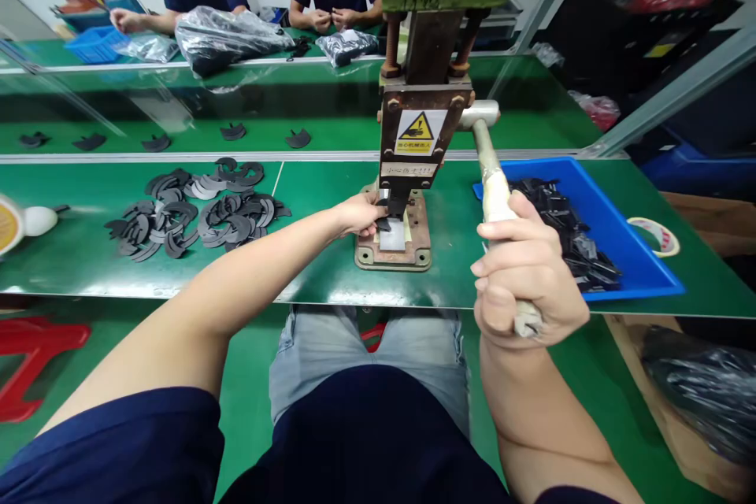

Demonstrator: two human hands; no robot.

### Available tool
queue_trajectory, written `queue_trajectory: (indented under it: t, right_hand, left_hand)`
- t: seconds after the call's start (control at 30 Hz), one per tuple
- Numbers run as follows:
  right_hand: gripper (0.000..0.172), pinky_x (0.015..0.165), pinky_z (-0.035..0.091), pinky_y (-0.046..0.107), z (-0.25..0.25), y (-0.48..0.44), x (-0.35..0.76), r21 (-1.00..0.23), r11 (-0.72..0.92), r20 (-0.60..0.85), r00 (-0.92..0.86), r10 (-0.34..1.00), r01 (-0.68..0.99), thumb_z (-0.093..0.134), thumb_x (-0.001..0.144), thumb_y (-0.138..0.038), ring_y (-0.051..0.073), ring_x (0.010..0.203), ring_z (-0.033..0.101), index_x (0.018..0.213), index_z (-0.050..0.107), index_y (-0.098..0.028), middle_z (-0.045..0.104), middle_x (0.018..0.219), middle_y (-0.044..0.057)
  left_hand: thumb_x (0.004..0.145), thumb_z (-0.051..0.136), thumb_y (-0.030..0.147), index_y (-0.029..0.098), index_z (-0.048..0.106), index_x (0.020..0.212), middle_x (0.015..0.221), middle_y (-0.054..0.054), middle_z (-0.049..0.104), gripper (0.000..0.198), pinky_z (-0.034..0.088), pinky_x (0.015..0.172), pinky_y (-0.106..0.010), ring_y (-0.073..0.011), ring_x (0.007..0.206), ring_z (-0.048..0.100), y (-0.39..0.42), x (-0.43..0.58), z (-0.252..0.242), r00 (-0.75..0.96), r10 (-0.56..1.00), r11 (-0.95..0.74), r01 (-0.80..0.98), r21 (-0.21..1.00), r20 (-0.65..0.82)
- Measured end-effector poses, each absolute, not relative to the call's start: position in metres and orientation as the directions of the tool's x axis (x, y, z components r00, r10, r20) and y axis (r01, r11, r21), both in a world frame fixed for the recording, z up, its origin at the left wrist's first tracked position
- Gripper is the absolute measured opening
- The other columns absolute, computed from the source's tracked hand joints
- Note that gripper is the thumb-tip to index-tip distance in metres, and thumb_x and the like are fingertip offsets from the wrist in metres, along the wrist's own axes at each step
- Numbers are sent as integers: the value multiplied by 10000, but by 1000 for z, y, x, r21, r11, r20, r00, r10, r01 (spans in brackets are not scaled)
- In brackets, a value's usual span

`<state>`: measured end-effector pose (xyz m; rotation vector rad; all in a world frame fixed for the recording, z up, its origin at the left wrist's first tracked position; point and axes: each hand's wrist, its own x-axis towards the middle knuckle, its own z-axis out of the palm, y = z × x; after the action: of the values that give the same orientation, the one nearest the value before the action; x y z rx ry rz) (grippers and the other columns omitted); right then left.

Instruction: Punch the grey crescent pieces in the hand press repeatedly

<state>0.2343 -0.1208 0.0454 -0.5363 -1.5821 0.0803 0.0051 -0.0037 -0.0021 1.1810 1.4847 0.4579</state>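
In front of me stands a hand press (416,134) with a yellow warning label and a metal base. Its wrapped lever handle (493,181) slants down towards me on the right, and my right hand (523,272) is wrapped round it. Under the ram, my left hand (361,214) pinches a small black curved piece (383,224) at the pale plate (392,238) of the base. The ram's lower end is right beside those fingertips; whether it touches the piece I cannot tell. Left of the press lie heaps of black curved pieces (236,213).
A blue tray (650,276) of black parts sits to the right, with a tape roll (654,236) by its edge. Several black pieces (157,143) lie spaced along the strip behind. Across the bench two people work near plastic bags (230,35). A red stool (35,362) is at lower left.
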Motion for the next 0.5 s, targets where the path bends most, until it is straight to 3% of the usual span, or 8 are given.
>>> queue_trajectory:
  t: [0.1, 0.2, 0.33, 0.43, 0.5]
  right_hand:
    - [166, 1176, 555, 637, 46, -120, 234, -281, 918, 957, 6, 291, 280, 670, 811, -253, 220, 947, 767, 664, 595, -237, 680, 708, -53]
    - [135, 1167, 561, 652, 47, -119, 234, -300, 911, 952, 23, 306, 282, 670, 781, -245, 232, 933, 771, 661, 609, -240, 688, 705, -55]
    - [160, 1143, 573, 672, 45, -114, 234, -307, 907, 951, 56, 304, 289, 684, 767, -266, 245, 900, 784, 622, 619, -250, 708, 704, -59]
    - [257, 1096, 598, 691, 42, -107, 233, -269, 923, 963, 82, 257, 273, 719, 778, -308, 246, 835, 788, 570, 583, -243, 702, 667, -62]
    - [355, 1071, 608, 694, 41, -105, 231, -267, 924, 963, 123, 241, 274, 721, 823, -368, 242, 805, 789, 542, 552, -230, 687, 637, -49]
  left_hand:
    - [1017, 717, 360, 217, 590, 1023, 517, 42, 585, 191, 438, 442, -187, -114, 392, 562, -13, 5, -10, 137, 877, 396, 336, 854, -460]
    - [1006, 741, 394, 217, 543, 983, 619, 33, 631, 267, 495, 490, -190, -109, 469, 623, -29, 4, -16, 127, 913, 360, 190, 913, -387]
    - [953, 783, 473, 194, 624, 1055, 874, -39, 725, 337, 551, 593, -227, -126, 671, 712, -52, -22, -23, 293, 940, 170, 46, 984, -176]
    - [962, 737, 486, 183, 701, 1120, 975, -66, 751, 344, 575, 734, -275, -155, 821, 724, -62, -78, -28, 211, 977, -42, 257, 965, -14]
    - [975, 697, 428, 178, 725, 1127, 1046, -80, 759, 294, 577, 861, -316, -184, 935, 718, -64, -130, -29, 27, 995, -93, 517, 851, 92]
